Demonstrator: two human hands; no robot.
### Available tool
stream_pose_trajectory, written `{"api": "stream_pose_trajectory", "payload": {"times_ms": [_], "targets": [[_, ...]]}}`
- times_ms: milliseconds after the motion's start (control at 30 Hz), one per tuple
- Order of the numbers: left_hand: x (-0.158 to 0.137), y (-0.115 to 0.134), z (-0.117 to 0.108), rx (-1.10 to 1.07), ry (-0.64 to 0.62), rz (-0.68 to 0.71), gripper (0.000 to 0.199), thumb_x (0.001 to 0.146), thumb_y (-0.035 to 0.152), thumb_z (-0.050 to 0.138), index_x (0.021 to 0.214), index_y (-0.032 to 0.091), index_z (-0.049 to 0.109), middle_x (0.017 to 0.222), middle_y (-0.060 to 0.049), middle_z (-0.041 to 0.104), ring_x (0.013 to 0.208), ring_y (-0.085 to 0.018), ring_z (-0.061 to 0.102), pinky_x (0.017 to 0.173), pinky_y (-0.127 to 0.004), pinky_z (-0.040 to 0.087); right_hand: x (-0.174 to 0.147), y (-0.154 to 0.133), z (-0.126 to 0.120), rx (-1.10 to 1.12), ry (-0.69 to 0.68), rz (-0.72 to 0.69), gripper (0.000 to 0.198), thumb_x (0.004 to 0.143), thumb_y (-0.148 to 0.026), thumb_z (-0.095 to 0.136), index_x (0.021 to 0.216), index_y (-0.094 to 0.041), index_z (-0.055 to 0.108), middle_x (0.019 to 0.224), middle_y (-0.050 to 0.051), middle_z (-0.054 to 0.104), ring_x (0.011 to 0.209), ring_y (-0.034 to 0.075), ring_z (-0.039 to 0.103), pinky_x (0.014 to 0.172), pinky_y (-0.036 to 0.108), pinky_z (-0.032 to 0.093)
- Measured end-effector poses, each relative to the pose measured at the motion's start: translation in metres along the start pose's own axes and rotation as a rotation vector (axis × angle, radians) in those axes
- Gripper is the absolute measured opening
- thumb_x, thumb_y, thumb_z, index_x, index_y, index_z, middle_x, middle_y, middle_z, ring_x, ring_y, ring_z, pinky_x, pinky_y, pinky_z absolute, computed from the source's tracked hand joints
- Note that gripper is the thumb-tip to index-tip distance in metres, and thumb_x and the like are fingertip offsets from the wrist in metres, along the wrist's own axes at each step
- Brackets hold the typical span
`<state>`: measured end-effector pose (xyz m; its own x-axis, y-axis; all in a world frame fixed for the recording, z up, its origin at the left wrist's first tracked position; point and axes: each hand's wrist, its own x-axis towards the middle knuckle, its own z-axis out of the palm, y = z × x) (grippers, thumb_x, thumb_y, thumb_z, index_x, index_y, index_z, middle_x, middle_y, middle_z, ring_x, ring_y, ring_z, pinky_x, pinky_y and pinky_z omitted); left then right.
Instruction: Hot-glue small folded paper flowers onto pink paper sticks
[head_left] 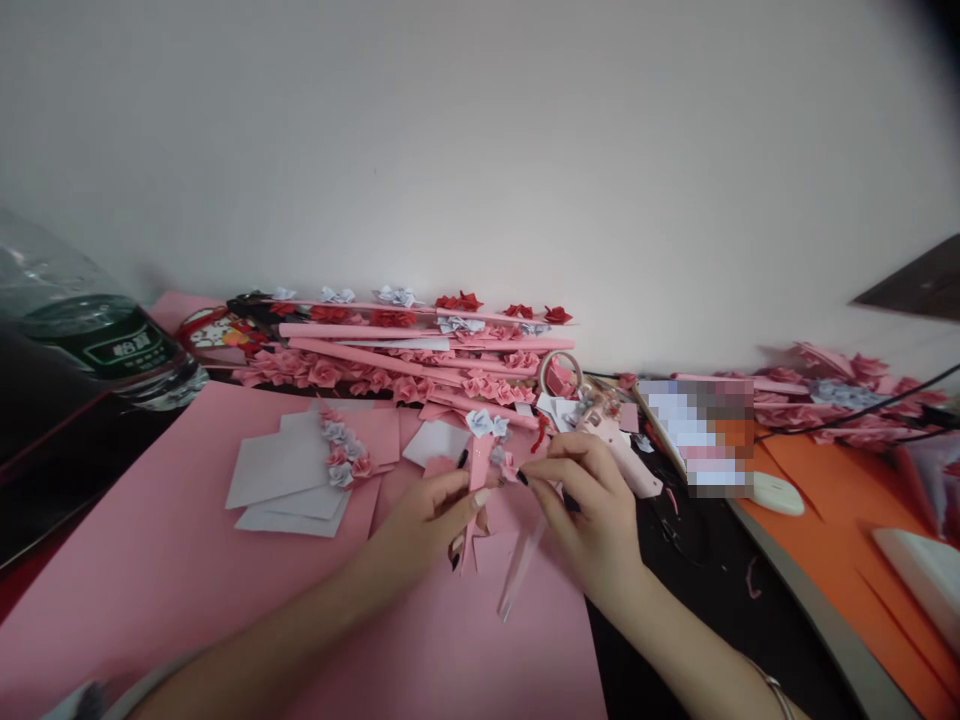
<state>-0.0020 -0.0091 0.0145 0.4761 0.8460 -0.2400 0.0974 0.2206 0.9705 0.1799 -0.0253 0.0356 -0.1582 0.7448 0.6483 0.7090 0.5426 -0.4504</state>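
Observation:
My left hand (442,505) is closed around a folded pink paper strip (478,465), held upright over the pink sheet. Pale blue-white paper flowers (487,425) sit at the strip's top. At its right side is a small pink paper flower (509,466), pinched at the edge by the fingertips of my right hand (592,510). Below, between my hands, a clear stick (519,575) lies slanted. A pale pink glue gun (626,455) rests just behind my right hand, partly hidden by it.
Pink paper (225,600) covers the desk's left part, with white sheets (289,480) and a flowered strip (345,450) on it. Flower stems (420,370) and a tape roll (560,375) lie by the wall. A bottle (97,330) stands left; orange paper (840,520) lies right.

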Motion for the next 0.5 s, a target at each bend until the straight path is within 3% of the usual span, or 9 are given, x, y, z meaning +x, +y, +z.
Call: {"api": "stream_pose_trajectory", "payload": {"times_ms": [200, 500], "targets": [[-0.001, 0.0, 0.001, 0.065, -0.021, 0.005, 0.028, 0.084, 0.04, 0.049, 0.069, 0.017, 0.052, 0.053, 0.007, 0.04, 0.046, -0.008, 0.038, 0.047, -0.021, 0.032, 0.012, -0.003, 0.008, -0.225, -0.056, -0.142, 0.018, 0.088, -0.012, 0.052, 0.088, -0.023, 0.067, 0.088, 0.005, 0.059, 0.077, 0.017, 0.054, 0.066, 0.033, 0.038], [0.001, -0.005, 0.0, 0.16, -0.029, 0.041, 0.026, 0.086, 0.035, 0.045, 0.068, 0.017, 0.049, 0.057, 0.005, 0.04, 0.05, -0.009, 0.036, 0.047, -0.02, 0.029, 0.014, 0.004, 0.009, -0.319, -0.069, -0.287, 0.022, 0.094, -0.016, 0.046, 0.091, -0.019, 0.067, 0.092, 0.008, 0.063, 0.077, 0.017, 0.052, 0.066, 0.032, 0.031]]}}
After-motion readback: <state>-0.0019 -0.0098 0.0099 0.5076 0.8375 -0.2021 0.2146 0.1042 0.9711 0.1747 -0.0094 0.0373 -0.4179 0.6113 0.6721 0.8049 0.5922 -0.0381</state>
